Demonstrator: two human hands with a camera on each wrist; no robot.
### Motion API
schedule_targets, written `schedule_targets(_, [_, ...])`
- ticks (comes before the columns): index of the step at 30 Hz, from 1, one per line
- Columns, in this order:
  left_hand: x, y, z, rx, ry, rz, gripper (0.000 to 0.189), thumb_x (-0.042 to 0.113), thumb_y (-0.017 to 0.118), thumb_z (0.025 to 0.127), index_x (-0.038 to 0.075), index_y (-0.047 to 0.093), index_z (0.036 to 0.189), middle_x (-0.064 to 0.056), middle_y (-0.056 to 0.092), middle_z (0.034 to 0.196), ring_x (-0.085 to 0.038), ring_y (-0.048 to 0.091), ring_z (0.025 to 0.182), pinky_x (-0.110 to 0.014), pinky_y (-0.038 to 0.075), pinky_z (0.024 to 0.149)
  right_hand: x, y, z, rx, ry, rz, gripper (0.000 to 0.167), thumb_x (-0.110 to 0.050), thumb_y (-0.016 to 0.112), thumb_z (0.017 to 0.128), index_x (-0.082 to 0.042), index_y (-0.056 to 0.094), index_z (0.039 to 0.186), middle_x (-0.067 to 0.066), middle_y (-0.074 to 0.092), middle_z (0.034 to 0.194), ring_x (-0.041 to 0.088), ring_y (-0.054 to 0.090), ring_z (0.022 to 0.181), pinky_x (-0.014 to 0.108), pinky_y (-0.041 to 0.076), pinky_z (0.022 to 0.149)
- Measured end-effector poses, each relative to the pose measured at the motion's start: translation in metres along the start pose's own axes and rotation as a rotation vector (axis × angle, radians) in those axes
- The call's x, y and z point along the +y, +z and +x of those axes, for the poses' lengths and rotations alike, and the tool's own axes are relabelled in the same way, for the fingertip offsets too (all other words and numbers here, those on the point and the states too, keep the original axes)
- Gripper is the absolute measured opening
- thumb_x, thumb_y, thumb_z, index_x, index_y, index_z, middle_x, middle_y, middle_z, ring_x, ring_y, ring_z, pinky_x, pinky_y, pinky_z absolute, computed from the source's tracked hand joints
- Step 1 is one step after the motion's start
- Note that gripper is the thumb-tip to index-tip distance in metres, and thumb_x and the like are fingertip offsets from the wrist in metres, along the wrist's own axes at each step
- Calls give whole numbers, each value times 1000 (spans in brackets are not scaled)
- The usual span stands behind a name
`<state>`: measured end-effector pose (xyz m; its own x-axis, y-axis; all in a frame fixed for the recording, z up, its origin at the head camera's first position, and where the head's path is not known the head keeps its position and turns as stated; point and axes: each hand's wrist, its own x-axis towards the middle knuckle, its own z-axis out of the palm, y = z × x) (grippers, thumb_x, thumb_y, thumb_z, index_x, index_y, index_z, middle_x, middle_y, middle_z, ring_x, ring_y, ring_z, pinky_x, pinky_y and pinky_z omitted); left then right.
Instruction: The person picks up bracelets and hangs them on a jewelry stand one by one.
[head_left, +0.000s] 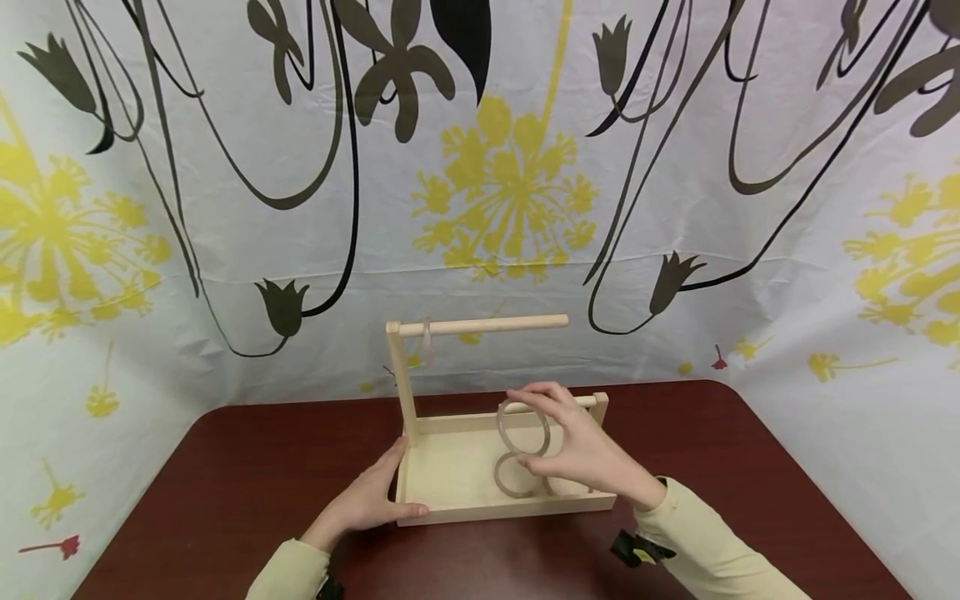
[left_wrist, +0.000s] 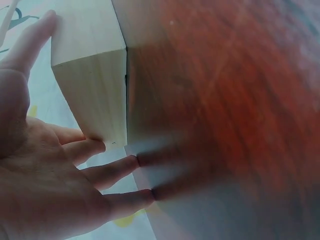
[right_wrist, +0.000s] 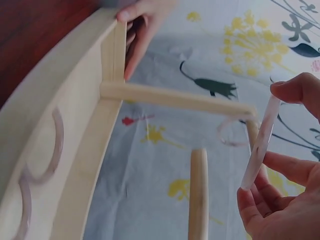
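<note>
A pale wooden stand with a tray base (head_left: 457, 462) sits on the table, its tall post carrying a long bar (head_left: 495, 324). My right hand (head_left: 581, 446) holds up a translucent bangle (head_left: 500, 429) between thumb and fingertips, seen edge-on in the right wrist view (right_wrist: 261, 142). Below it, another bangle (head_left: 498, 475) lies in the tray, with part of one more (head_left: 548, 486) behind the hand. One bangle (head_left: 427, 342) hangs on the long bar near its post. Spanning the tray's near left corner, my left hand (head_left: 367, 496) touches the wood with thumb and fairly straight fingers.
A shorter, lower bar (head_left: 585, 402) stands at the tray's right side, partly behind my right hand; its free end (right_wrist: 199, 155) shows in the right wrist view. The dark red table (head_left: 247, 467) extends around the stand. A patterned white cloth (head_left: 480, 242) hangs close behind.
</note>
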<state>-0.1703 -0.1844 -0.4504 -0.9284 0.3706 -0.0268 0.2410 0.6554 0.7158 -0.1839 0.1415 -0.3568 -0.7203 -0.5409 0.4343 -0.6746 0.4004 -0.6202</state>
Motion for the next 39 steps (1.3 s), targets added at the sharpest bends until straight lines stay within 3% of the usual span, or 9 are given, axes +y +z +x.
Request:
schedule_targets(9, [3, 1, 0, 5, -28, -9, 105, 37, 79, 81, -7, 13, 152, -28, 16, 155, -45, 22, 138, -60, 28, 103, 11, -26, 5, 70, -7, -63, 67, -14, 82, 77, -14, 54, 138, 4, 49, 129, 20, 52, 103, 46, 47, 87])
schedule_targets(14, [2, 3, 1, 4, -22, -2, 106, 36, 79, 81, -8, 14, 151, -29, 16, 154, -46, 23, 138, -61, 28, 103, 15, -35, 7, 97, 10, -49, 65, -15, 82, 78, -10, 54, 136, 4, 50, 127, 21, 53, 107, 40, 50, 84])
schedule_targets(21, [2, 2, 1, 5, -15, 7, 107, 38, 79, 80, -8, 14, 151, -29, 16, 154, -46, 23, 138, -60, 29, 103, 16, -49, 15, 179, 15, -48, 65, -14, 83, 78, -10, 54, 136, 5, 50, 129, 28, 51, 112, 48, 42, 96])
schedule_targets(29, [2, 1, 0, 1, -13, 13, 106, 37, 79, 81, -8, 13, 151, -28, 16, 154, -45, 23, 138, -60, 28, 103, 24, -64, 27, 277, 7, -40, 65, -8, 82, 77, -5, 53, 135, 12, 49, 127, 25, 47, 108, 46, 40, 97])
schedule_targets(39, [3, 2, -1, -4, -21, 10, 106, 37, 78, 82, -8, 12, 151, -28, 15, 155, -45, 22, 138, -60, 28, 103, 34, -68, 48, 300, 69, 16, 64, -14, 80, 81, -3, 50, 136, 16, 46, 128, 30, 45, 110, 47, 39, 100])
